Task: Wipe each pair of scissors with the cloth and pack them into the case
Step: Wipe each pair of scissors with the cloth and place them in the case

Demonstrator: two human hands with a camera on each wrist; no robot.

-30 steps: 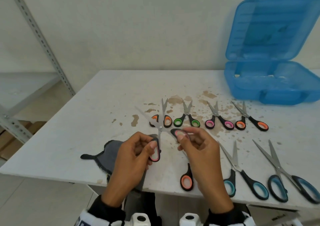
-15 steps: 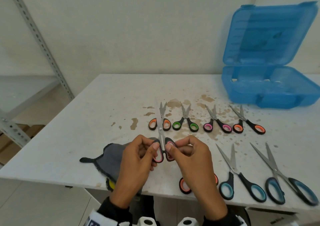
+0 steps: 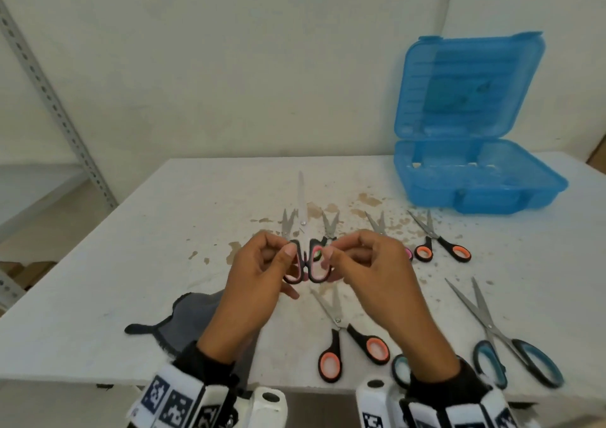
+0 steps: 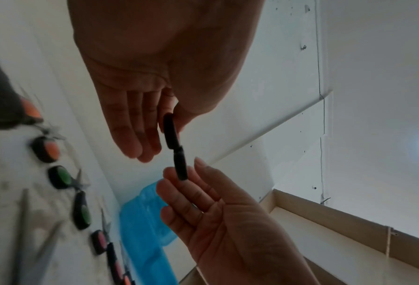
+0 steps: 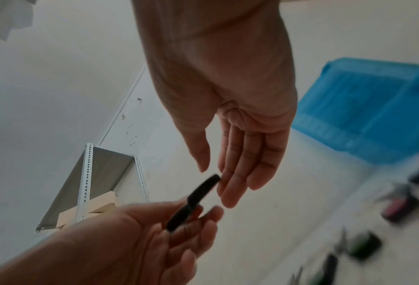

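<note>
Both hands hold one pair of pink-and-black-handled scissors [image 3: 307, 265] above the table, blades together and pointing away. My left hand [image 3: 288, 257] pinches the left handle loop and my right hand [image 3: 328, 258] pinches the right one. In the left wrist view the black handle [image 4: 171, 133] sits between my thumb and fingers. In the right wrist view the other loop [image 5: 203, 188] lies at my fingertips. A grey cloth [image 3: 193, 316] lies on the table under my left forearm. The blue case [image 3: 472, 194] stands open at the back right, and its tray looks empty.
A row of small scissors lies beyond my hands, among them an orange-handled pair [image 3: 439, 247]. Nearer me lie a larger orange pair [image 3: 347, 345] and a teal pair [image 3: 511, 345]. Another teal handle [image 3: 400, 367] shows by my right wrist. A metal shelf upright [image 3: 59, 112] stands left of the stained table [image 3: 147, 247].
The held scissors' blades were spread apart, then came together. Both hands have since lifted the pair higher and farther from me, with the blades now pointing away.
</note>
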